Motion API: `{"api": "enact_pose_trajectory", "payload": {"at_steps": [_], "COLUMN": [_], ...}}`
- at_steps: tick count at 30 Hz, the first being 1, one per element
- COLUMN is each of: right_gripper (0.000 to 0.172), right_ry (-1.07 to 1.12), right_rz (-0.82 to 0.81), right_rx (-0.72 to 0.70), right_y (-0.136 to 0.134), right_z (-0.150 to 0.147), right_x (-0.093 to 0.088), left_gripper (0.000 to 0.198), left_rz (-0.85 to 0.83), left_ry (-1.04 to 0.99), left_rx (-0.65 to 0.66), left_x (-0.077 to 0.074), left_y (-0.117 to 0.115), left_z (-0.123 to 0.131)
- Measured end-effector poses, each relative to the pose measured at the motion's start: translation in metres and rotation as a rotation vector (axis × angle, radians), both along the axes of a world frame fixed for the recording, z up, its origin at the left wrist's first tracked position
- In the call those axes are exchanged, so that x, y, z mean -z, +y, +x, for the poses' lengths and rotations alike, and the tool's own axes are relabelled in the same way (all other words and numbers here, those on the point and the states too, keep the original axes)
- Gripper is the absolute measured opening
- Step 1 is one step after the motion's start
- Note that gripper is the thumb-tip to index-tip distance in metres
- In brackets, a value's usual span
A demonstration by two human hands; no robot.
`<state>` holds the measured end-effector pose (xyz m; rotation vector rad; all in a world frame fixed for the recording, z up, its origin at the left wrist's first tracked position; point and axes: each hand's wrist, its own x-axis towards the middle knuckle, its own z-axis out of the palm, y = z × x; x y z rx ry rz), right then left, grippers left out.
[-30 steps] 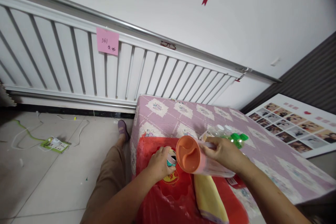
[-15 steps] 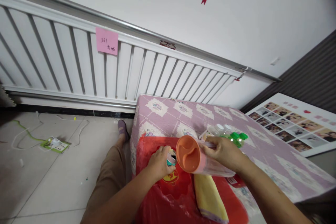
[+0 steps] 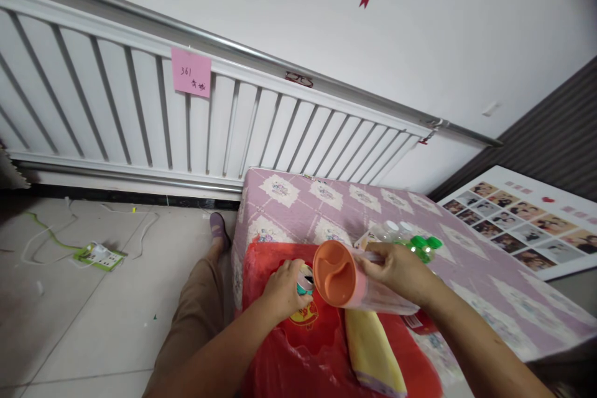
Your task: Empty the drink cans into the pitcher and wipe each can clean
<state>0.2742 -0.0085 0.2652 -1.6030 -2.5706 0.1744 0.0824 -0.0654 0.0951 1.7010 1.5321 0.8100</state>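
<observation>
My left hand (image 3: 283, 289) is wrapped round a drink can (image 3: 305, 280) whose opened top faces right. In my right hand (image 3: 396, 270) is the handle of a clear plastic pitcher (image 3: 385, 298) with an orange lid (image 3: 334, 273). The pitcher is tipped on its side, its lid turned left beside the can's mouth. Below both lies a red plastic covering (image 3: 298, 360) with a yellow print. A folded yellow cloth (image 3: 375, 351) rests on it under the pitcher. Whether any liquid passes between can and pitcher, I cannot tell.
Clear bottles with green caps (image 3: 422, 245) stand on the purple patterned bedspread (image 3: 368, 199) behind my right hand. A white radiator (image 3: 261, 130) runs along the wall. On the floor at left lies a power strip (image 3: 99, 257) with cables. A photo board (image 3: 517, 217) leans at right.
Hands, can and pitcher keep practically the same places. Only a very slight shift of the whole view shows.
</observation>
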Motion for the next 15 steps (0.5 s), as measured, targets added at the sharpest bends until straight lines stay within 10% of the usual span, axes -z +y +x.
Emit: {"api": "enact_pose_trajectory", "payload": {"at_steps": [15], "right_gripper": [0.019], "right_ry": [0.019], "right_rz": [-0.026], "right_rx": [-0.005], "right_y": [0.0020], "right_z": [0.0013], "right_x": [-0.0003], "left_gripper": [0.060], "left_rz": [0.018], "left_ry": [0.019], "left_rx": [-0.009], "left_x": [0.0013], "left_y": [-0.0004], "left_z": [-0.0005]}}
